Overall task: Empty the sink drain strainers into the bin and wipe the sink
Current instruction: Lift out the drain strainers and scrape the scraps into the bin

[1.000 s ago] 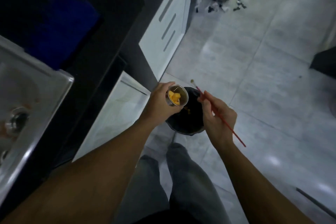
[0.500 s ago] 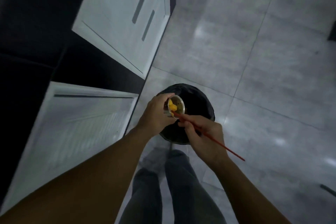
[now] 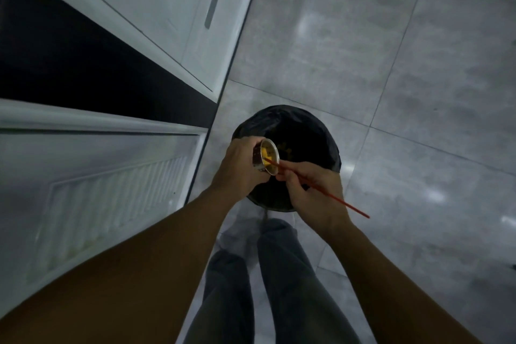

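Your left grip (image 3: 240,165) was wrapped round the wall of the drain strainer (image 3: 261,165). You held it on its side, with the mouth turned toward the middle of the bin (image 3: 331,156). It hung over the bin's rim on the cabinet side, so anything that came loose would probably have landed in the black liner and not on the floor (image 3: 391,92).

Your right grip (image 3: 312,193) pinched a thin red stick (image 3: 335,200) low on the shaft, pen-style. The tip was inside the strainer cup, against the yellow scraps (image 3: 265,152). Holding it that short likely gave you control for prying, and the long free end trailed back over your wrist, out of the way. The tilt alone hadn't emptied the cup, so the scraps looked stuck, which would explain the stick.

A few orange bits (image 3: 287,149) showed down in the liner. The bin stood on the floor close to its edge along the white cabinet doors (image 3: 97,190), just ahead of your legs (image 3: 293,274).

My read is that you were partway through emptying this strainer. The sink wasn't in view, so I can't tell how the wiping stood or where any other strainer was.

The risk was a hard flick with the stick sending scraps past the far rim.
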Action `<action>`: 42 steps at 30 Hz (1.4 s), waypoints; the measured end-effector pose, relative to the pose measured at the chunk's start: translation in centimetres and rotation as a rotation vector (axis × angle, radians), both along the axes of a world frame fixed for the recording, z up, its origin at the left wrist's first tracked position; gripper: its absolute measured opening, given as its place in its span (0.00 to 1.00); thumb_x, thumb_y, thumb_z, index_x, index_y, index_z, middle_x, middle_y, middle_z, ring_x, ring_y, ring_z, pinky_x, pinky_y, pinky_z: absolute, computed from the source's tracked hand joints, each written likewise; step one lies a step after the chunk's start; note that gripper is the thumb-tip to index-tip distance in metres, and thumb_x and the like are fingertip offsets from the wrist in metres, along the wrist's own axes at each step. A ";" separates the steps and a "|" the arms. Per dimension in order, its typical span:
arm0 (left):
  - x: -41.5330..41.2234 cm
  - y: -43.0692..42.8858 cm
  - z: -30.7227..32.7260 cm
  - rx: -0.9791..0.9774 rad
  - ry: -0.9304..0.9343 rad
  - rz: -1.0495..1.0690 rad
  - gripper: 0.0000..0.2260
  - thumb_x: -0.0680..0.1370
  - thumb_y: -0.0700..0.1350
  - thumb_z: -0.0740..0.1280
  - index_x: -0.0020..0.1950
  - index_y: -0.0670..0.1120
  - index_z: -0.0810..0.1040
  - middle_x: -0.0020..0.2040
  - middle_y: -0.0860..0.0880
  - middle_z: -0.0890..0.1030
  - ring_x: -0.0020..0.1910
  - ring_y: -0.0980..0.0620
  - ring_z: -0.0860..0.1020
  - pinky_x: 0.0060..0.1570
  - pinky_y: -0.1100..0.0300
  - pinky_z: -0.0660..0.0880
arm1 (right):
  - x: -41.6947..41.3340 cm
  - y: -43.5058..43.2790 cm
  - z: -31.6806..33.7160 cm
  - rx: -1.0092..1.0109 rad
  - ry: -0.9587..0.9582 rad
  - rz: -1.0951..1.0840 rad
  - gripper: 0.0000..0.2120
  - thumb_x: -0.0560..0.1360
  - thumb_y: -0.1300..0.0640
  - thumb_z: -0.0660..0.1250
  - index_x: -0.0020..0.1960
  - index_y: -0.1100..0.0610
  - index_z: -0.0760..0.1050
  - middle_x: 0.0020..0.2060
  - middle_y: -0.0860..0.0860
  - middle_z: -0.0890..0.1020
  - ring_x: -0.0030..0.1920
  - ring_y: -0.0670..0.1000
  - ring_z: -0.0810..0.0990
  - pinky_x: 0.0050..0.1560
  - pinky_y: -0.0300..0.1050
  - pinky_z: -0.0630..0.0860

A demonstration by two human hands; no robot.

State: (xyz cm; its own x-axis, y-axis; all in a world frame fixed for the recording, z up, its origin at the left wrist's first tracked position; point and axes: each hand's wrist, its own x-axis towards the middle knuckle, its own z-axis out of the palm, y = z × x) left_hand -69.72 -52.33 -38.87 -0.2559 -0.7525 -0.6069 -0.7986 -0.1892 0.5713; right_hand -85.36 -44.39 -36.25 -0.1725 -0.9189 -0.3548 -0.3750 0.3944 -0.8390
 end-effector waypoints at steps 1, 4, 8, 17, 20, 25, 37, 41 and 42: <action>0.1 0.0 -0.2 -0.008 -0.007 -0.002 0.34 0.67 0.44 0.80 0.71 0.48 0.72 0.66 0.46 0.74 0.66 0.49 0.72 0.65 0.54 0.74 | 0.0 0.1 0.0 0.007 -0.002 -0.018 0.10 0.80 0.59 0.65 0.54 0.49 0.84 0.47 0.42 0.86 0.50 0.38 0.82 0.52 0.26 0.75; 0.3 0.0 -0.8 -0.013 -0.038 0.015 0.34 0.66 0.42 0.81 0.70 0.50 0.73 0.65 0.46 0.74 0.65 0.49 0.72 0.62 0.58 0.73 | -0.5 0.6 0.0 0.044 -0.031 -0.122 0.15 0.79 0.62 0.67 0.53 0.41 0.81 0.45 0.42 0.86 0.50 0.39 0.84 0.53 0.27 0.77; 0.9 -0.2 -1.4 0.009 -0.076 0.008 0.35 0.66 0.41 0.81 0.70 0.48 0.72 0.65 0.45 0.74 0.64 0.48 0.72 0.61 0.58 0.72 | -1.4 1.2 -0.3 0.107 -0.144 -0.215 0.12 0.80 0.63 0.66 0.55 0.49 0.83 0.46 0.46 0.87 0.50 0.44 0.86 0.56 0.46 0.83; -0.9 0.0 -0.7 -0.024 -0.016 -0.066 0.32 0.66 0.44 0.82 0.67 0.45 0.75 0.64 0.47 0.73 0.62 0.49 0.74 0.63 0.52 0.76 | 0.0 0.3 -1.7 0.096 -0.181 -0.085 0.10 0.79 0.60 0.67 0.56 0.52 0.85 0.46 0.44 0.87 0.48 0.42 0.85 0.52 0.36 0.81; -0.9 -0.1 -0.6 -0.027 -0.038 -0.075 0.31 0.66 0.42 0.81 0.67 0.45 0.76 0.63 0.48 0.72 0.60 0.49 0.74 0.62 0.53 0.76 | -0.3 0.6 -1.8 0.092 -0.149 -0.098 0.14 0.79 0.60 0.66 0.53 0.42 0.83 0.43 0.38 0.86 0.46 0.40 0.85 0.48 0.28 0.78; -1.0 0.1 -0.8 -0.014 -0.074 -0.114 0.32 0.65 0.43 0.82 0.67 0.45 0.76 0.63 0.48 0.72 0.60 0.48 0.75 0.61 0.51 0.77 | -1.1 1.8 -1.7 0.109 -0.155 -0.144 0.15 0.80 0.62 0.66 0.53 0.41 0.81 0.44 0.38 0.86 0.48 0.39 0.85 0.51 0.29 0.78; -0.5 0.6 -1.3 -0.034 -0.025 -0.082 0.34 0.65 0.43 0.82 0.68 0.46 0.73 0.64 0.48 0.74 0.63 0.49 0.74 0.62 0.50 0.77 | -0.9 1.6 -1.3 0.213 -0.336 -0.177 0.11 0.79 0.66 0.66 0.55 0.56 0.84 0.48 0.49 0.88 0.48 0.45 0.87 0.54 0.44 0.83; -0.4 0.7 -1.2 -0.049 -0.014 -0.069 0.32 0.65 0.45 0.82 0.67 0.46 0.76 0.63 0.48 0.76 0.62 0.50 0.75 0.62 0.51 0.77 | -0.3 1.3 -2.0 0.217 -0.222 -0.185 0.11 0.80 0.63 0.66 0.54 0.53 0.85 0.46 0.46 0.88 0.48 0.42 0.86 0.54 0.42 0.83; -0.3 0.7 -1.1 -0.050 -0.017 -0.062 0.32 0.65 0.45 0.82 0.67 0.47 0.76 0.63 0.48 0.76 0.62 0.50 0.75 0.62 0.51 0.77 | -0.3 1.2 -2.1 0.205 -0.197 -0.185 0.11 0.80 0.63 0.66 0.54 0.52 0.85 0.45 0.44 0.87 0.47 0.41 0.86 0.52 0.40 0.83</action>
